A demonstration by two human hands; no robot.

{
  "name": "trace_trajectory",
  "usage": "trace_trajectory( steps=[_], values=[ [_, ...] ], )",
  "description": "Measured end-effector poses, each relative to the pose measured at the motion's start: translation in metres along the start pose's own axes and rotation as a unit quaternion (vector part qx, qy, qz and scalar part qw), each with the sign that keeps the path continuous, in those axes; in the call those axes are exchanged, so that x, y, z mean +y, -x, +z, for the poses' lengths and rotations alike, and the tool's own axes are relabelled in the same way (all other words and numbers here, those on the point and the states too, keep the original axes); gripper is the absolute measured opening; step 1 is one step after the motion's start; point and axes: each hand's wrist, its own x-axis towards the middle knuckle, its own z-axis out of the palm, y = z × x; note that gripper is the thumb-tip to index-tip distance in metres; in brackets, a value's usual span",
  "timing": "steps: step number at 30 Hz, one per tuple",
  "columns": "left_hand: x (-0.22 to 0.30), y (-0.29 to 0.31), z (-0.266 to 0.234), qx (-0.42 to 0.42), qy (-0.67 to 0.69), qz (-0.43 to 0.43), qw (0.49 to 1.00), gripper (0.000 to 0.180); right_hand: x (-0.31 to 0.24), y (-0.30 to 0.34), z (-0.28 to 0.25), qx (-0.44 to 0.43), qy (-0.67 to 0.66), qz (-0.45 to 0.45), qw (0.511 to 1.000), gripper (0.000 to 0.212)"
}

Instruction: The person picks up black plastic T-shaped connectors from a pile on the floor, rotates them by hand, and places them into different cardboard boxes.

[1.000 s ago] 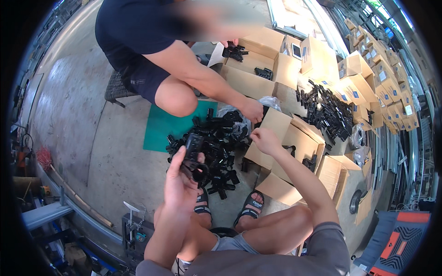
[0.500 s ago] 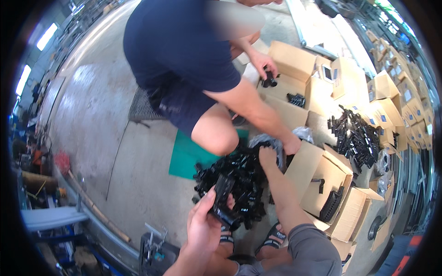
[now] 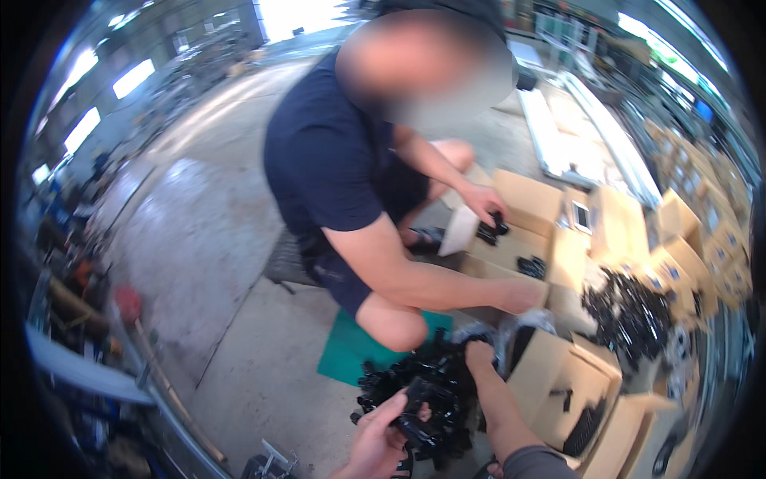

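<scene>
While the left hand (image 3: 381, 437) pinches a black part (image 3: 416, 401) above the concrete floor (image 3: 255, 351), right hand's (image 3: 479, 352) grip cannot be told; printed boxes (image 3: 677, 257) rightward, illegible.

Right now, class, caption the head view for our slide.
Left hand holding a black part, right hand at the edge of a black pile, a co-worker opposite.

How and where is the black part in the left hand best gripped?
Probably across its sides, coming from the wearer's side: the black part looks elongated, and narrow enough for the left hand to span. Blur hides finer shape.
</scene>
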Motion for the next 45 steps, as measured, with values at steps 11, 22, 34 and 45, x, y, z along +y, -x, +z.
trace_trajectory(
  steps=[11, 22, 34, 45],
  values=[
    [0.012, 0.019, -0.011, -0.024, 0.022, 0.059, 0.998, 0.024, 0.000, 0.009, 0.020, -0.001, 0.081, -0.087, 0.993, 0.024],
    [0.011, 0.004, -0.021, -0.022, 0.003, 0.024, 0.999, 0.039, 0.029, 0.016, 0.024, 0.050, 0.045, -0.149, 0.987, 0.024],
    [0.007, 0.000, -0.028, -0.030, 0.005, 0.026, 0.999, 0.038, 0.026, 0.011, 0.036, 0.088, 0.065, -0.088, 0.990, 0.018],
    [-0.005, 0.009, -0.019, -0.057, 0.021, 0.031, 0.998, 0.034, 0.013, 0.102, -0.103, 0.172, -0.343, -0.209, 0.899, 0.011]
  ],
)
